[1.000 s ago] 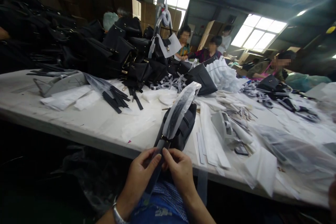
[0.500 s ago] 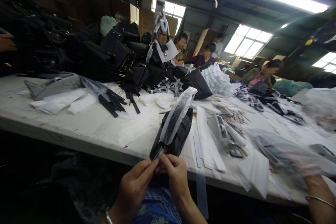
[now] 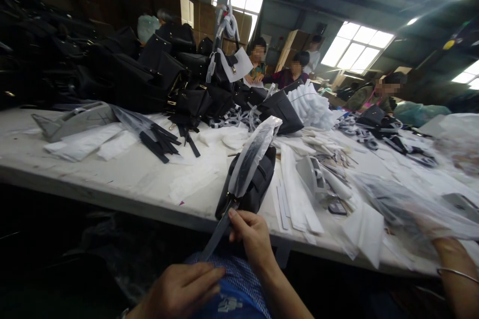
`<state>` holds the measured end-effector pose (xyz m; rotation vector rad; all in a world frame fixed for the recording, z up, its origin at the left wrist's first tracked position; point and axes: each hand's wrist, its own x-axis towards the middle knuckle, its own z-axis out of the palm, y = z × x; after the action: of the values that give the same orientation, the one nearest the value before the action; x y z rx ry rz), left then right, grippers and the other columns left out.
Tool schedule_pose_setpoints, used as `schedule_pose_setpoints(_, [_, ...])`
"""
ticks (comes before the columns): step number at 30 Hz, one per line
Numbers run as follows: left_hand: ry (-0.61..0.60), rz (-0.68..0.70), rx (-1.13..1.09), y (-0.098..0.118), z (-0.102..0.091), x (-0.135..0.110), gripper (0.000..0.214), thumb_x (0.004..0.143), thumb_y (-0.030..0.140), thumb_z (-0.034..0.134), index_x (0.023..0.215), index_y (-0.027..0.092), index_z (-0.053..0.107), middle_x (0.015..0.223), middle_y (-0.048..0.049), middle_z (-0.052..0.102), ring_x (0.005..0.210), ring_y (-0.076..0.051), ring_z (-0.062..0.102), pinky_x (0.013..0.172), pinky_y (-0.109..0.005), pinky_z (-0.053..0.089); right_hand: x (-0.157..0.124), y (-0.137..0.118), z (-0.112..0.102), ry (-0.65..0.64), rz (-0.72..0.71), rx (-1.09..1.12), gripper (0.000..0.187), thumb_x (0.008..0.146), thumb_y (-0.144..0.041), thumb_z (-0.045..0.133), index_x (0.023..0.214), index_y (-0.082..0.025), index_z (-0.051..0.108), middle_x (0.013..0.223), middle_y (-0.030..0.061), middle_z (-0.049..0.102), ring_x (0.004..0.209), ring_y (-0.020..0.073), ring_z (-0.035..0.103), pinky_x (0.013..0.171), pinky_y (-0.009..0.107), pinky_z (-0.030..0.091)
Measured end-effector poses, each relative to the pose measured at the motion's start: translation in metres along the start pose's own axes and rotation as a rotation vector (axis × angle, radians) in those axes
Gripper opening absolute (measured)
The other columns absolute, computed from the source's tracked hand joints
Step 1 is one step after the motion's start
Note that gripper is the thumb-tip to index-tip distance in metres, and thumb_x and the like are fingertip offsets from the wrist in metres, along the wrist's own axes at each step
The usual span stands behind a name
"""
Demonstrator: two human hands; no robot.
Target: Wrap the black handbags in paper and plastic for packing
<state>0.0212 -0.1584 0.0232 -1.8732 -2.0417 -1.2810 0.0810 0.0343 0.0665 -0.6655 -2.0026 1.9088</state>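
A black handbag [image 3: 265,179] stands on the near edge of the table, its handle covered by a clear plastic sleeve [image 3: 249,159]. My right hand [image 3: 254,237] is closed at the bag's near end, thumb and fingertips pinching a translucent grey strip [image 3: 217,237]. This strip slants down from the bag toward my lap. My left hand [image 3: 183,284] is low over my lap, by the strip's lower end. Its fingers look stretched out but are smeared by motion, and whether they grip the strip is hidden.
Black bags [image 3: 149,75] are heaped at the back left. Black straps [image 3: 159,142], white paper sheets [image 3: 297,199] and a grey tape dispenser [image 3: 312,174] lie on the table [image 3: 149,187]. At right, another person's hand [image 3: 430,224] is under clear plastic film [image 3: 389,199].
My left hand has left the bag's end and moved down and left to my lap. The grey strip now stretches below the bag. My right hand still pinches beside the bag.
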Motion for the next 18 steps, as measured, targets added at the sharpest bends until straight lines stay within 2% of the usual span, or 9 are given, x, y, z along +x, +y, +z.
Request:
schedule_pose_setpoints(1, [0.075, -0.127, -0.046, 0.002, -0.005, 0.000, 0.037, 0.088, 0.013, 0.059, 0.122, 0.026, 0.064, 0.094, -0.0018, 0.075, 0.080, -0.014, 0.071, 0.075, -0.018, 0.056, 0.001, 0.000, -0.002, -0.009, 0.004, -0.005, 0.049, 0.089, -0.051, 0.059, 0.056, -0.014, 0.064, 0.046, -0.0022, 0.051, 0.048, 0.0088, 0.041, 0.049, 0.023, 0.031])
schedule_pose_setpoints(3, [0.266, -0.499, -0.143, 0.006, -0.013, 0.010, 0.022, 0.089, 0.023, 0.060, 0.109, 0.026, 0.069, 0.093, -0.0022, 0.075, 0.080, -0.016, 0.071, 0.075, -0.021, 0.056, 0.002, 0.000, -0.003, -0.018, -0.005, -0.028, 0.049, 0.088, -0.050, 0.060, 0.055, -0.014, 0.065, 0.046, -0.0030, 0.048, 0.049, 0.0088, 0.040, 0.050, 0.023, 0.029])
schedule_pose_setpoints(4, [0.314, -0.682, -0.236, 0.007, -0.015, 0.019, 0.019, 0.090, 0.031, 0.059, 0.104, 0.025, 0.071, 0.092, -0.0030, 0.075, 0.080, -0.017, 0.071, 0.074, -0.023, 0.057, 0.002, -0.001, -0.003, -0.018, -0.017, -0.039, 0.049, 0.088, -0.050, 0.059, 0.056, -0.014, 0.065, 0.046, -0.0034, 0.046, 0.049, 0.0089, 0.040, 0.050, 0.024, 0.029])
schedule_pose_setpoints(6, [0.260, -0.935, -0.513, 0.007, -0.011, 0.039, 0.031, 0.088, 0.046, 0.059, 0.102, 0.022, 0.071, 0.092, -0.0051, 0.074, 0.081, -0.020, 0.070, 0.075, -0.026, 0.057, 0.001, -0.003, -0.001, -0.011, -0.049, -0.067, 0.047, 0.089, -0.048, 0.059, 0.057, -0.015, 0.066, 0.047, -0.0038, 0.045, 0.049, 0.0089, 0.039, 0.049, 0.024, 0.028])
schedule_pose_setpoints(9, [0.156, -1.077, -0.847, 0.006, 0.008, 0.058, 0.045, 0.078, 0.057, 0.067, 0.101, 0.018, 0.070, 0.077, -0.0035, 0.071, 0.071, -0.018, 0.067, 0.064, -0.025, 0.056, -0.002, -0.006, 0.003, 0.022, -0.131, -0.139, 0.043, 0.091, -0.043, 0.057, 0.060, -0.015, 0.068, 0.052, -0.0025, 0.052, 0.051, 0.0097, 0.044, 0.049, 0.024, 0.030])
schedule_pose_setpoints(12, [0.199, -1.164, -0.884, -0.001, 0.030, 0.054, 0.055, 0.068, 0.060, 0.075, 0.102, 0.018, 0.067, 0.058, 0.0033, 0.060, 0.045, -0.009, 0.050, 0.042, -0.018, 0.041, 0.000, -0.006, -0.009, -0.033, -0.240, -0.272, 0.040, 0.092, -0.041, 0.056, 0.064, -0.017, 0.072, 0.058, -0.0009, 0.061, 0.054, 0.0111, 0.051, 0.051, 0.023, 0.035])
schedule_pose_setpoints(14, [0.231, -1.199, -0.852, -0.007, 0.039, 0.045, 0.063, 0.062, 0.062, 0.077, 0.105, 0.018, 0.066, 0.053, 0.0054, 0.056, 0.039, -0.007, 0.042, 0.035, -0.017, 0.033, 0.005, -0.008, -0.038, -0.033, -0.292, -0.351, 0.035, 0.091, -0.042, 0.057, 0.071, -0.019, 0.075, 0.063, 0.0003, 0.068, 0.057, 0.0129, 0.058, 0.056, 0.023, 0.041])
schedule_pose_setpoints(15, [0.241, -1.216, -0.831, -0.010, 0.041, 0.041, 0.067, 0.059, 0.063, 0.079, 0.107, 0.018, 0.066, 0.052, 0.0056, 0.055, 0.038, -0.008, 0.042, 0.034, -0.017, 0.032, 0.009, -0.010, -0.060, 0.032, -0.306, -0.384, 0.033, 0.091, -0.042, 0.057, 0.075, -0.019, 0.076, 0.067, 0.0012, 0.070, 0.060, 0.0140, 0.061, 0.060, 0.024, 0.044])
schedule_pose_setpoints(18, [0.264, -1.210, -0.747, -0.014, 0.044, 0.036, 0.068, 0.057, 0.063, 0.080, 0.106, 0.019, 0.068, 0.061, 0.0016, 0.065, 0.049, -0.014, 0.056, 0.040, -0.020, 0.044, 0.029, -0.016, -0.151, 0.477, -0.286, -0.507, 0.028, 0.090, -0.040, 0.057, 0.089, -0.020, 0.075, 0.086, 0.0053, 0.075, 0.077, 0.0183, 0.066, 0.080, 0.028, 0.048])
